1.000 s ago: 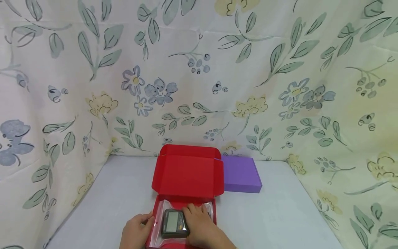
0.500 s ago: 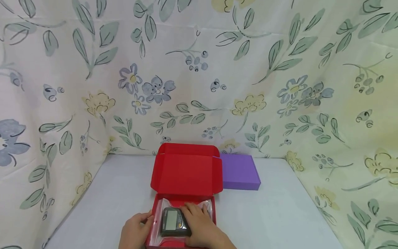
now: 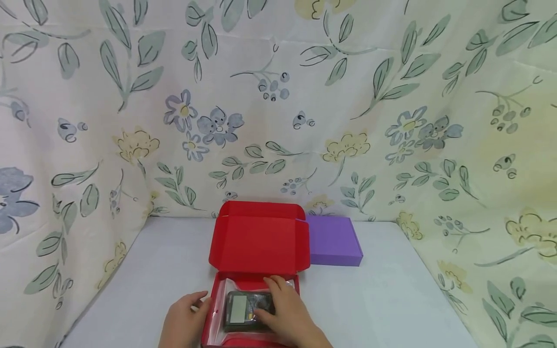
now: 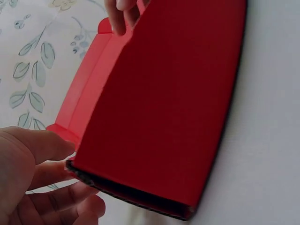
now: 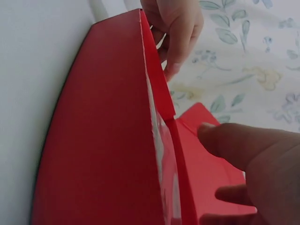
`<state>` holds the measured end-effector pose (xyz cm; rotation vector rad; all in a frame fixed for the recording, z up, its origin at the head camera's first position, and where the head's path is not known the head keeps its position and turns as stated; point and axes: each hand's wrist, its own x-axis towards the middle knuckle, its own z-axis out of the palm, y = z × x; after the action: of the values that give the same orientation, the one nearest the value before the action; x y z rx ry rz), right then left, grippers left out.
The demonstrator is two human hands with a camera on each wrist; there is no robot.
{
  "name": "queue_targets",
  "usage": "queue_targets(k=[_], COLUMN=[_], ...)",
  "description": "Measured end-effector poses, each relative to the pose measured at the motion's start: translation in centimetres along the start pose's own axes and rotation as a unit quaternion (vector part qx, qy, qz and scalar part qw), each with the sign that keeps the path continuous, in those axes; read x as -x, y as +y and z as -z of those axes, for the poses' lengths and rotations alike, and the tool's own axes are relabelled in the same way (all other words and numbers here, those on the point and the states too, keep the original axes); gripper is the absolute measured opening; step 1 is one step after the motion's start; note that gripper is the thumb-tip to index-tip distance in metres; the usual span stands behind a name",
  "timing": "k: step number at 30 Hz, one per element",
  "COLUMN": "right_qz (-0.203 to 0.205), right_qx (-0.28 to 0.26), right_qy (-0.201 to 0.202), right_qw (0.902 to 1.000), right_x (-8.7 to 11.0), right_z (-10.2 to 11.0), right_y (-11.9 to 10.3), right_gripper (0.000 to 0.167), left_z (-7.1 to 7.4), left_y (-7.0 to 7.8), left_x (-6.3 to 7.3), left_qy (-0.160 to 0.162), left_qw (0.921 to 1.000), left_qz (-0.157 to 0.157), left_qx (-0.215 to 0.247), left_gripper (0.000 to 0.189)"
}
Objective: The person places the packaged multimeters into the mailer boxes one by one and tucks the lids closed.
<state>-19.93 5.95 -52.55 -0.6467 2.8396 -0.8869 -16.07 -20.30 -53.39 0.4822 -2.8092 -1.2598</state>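
Note:
A red cardboard box (image 3: 214,309) stands with its lid raised at the back. Inside, on clear plastic wrapping, lies a black device with a grey display (image 3: 239,309), perhaps a digital multimeter. My right hand (image 3: 291,311) hovers over the device's right part, fingers spread and thumb over its face, hiding that end. In the right wrist view, the right thumb and fingers (image 5: 269,164) are apart above the box rim. My left hand (image 3: 184,316) is beside the box's left wall. The left wrist view shows its thumb and loosely bent fingers (image 4: 51,176) right at the box corner.
A closed purple box (image 3: 332,240) lies behind and to the right, partly behind the raised red lid (image 3: 260,244). Both boxes are on a white table (image 3: 370,304). A floral cloth (image 3: 261,121) hangs around the back and sides.
My right hand has let go of the device; its fingers have lifted and spread, uncovering more of the device. My left hand has loosened from the box wall and shifted slightly left.

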Motion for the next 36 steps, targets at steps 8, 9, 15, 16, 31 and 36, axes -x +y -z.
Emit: queue_targets(k=[8,9,15,16,31,36], right_qz=[0.011,0.013,0.007,0.011,-0.025,-0.045], right_qx=[-0.001,0.004,0.0,-0.001,-0.016,-0.034], right_qy=[0.095,0.108,0.183,0.197,0.289,0.307], right_qw=[0.9954,0.994,0.9831,0.9803,0.957,0.9502], right_x=[0.1,0.1,0.2,0.2,-0.3,-0.5], right_z=[0.7,0.8,1.2,1.3,3.1,3.6], right_y=[0.5,0.5,1.0,1.0,2.2,2.8], right_gripper=[0.071,0.068,0.057,0.055,0.051,0.061], left_z=[0.6,0.6,0.8,0.8,1.2,1.0], left_y=[0.4,0.5,1.2,1.3,3.6,4.2], left_x=[-0.8,-0.9,-1.5,-1.6,-3.1,-3.8], left_qy=[0.033,0.036,0.046,0.046,0.051,0.041], left_qw=[0.9993,0.9991,0.9974,0.9972,0.9937,0.9929], left_qz=[-0.016,-0.022,-0.056,-0.058,-0.098,-0.104], left_qx=[-0.002,-0.002,0.005,0.007,0.019,0.041], left_gripper=[0.042,0.042,0.042,0.043,0.055,0.07])
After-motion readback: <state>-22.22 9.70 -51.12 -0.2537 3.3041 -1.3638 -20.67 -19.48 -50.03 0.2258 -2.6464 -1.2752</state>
